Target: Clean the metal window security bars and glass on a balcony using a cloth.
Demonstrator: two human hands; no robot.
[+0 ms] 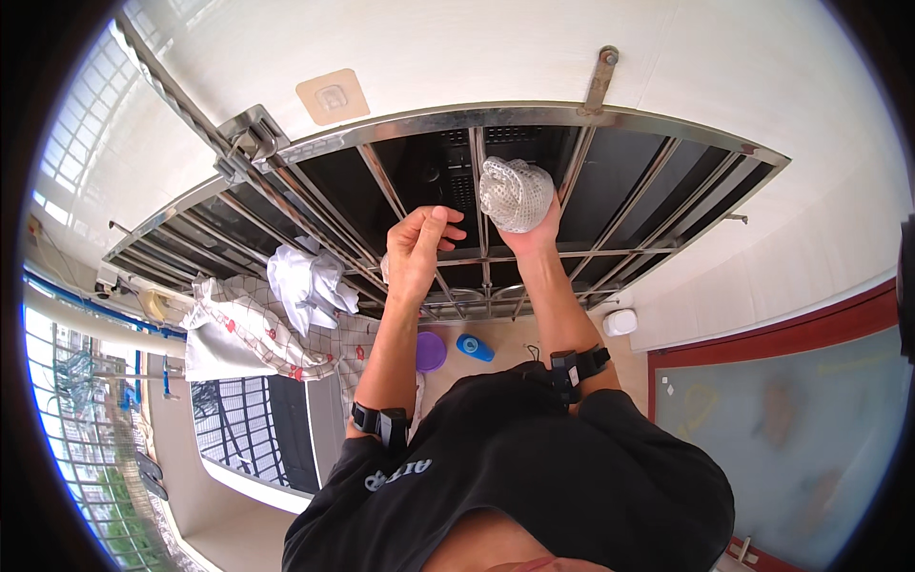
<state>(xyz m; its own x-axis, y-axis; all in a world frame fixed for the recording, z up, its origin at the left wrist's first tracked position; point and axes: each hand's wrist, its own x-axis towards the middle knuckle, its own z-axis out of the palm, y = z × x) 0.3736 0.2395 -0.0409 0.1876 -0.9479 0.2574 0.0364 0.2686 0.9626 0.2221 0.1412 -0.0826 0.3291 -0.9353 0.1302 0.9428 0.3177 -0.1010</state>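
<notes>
A bunched-up ball of whitish mesh fabric (516,194) rests in my right hand (535,232), in front of the metal bars. My left hand (423,247) is raised to the left of it, apart from it, with its fingers loosely curled and nothing seen between them. Behind both hands runs a stainless steel window grille (479,171) with dark panes. A small pale thing shows at the outer edge of my left wrist; I cannot tell what it is.
A twisted metal pole (182,96) crosses the grille on the left. Crumpled white cloth (304,282) and patterned fabric (250,322) hang at the lower left. Below the grille are a purple round object (431,352), a blue bottle (475,347) and a white container (620,322).
</notes>
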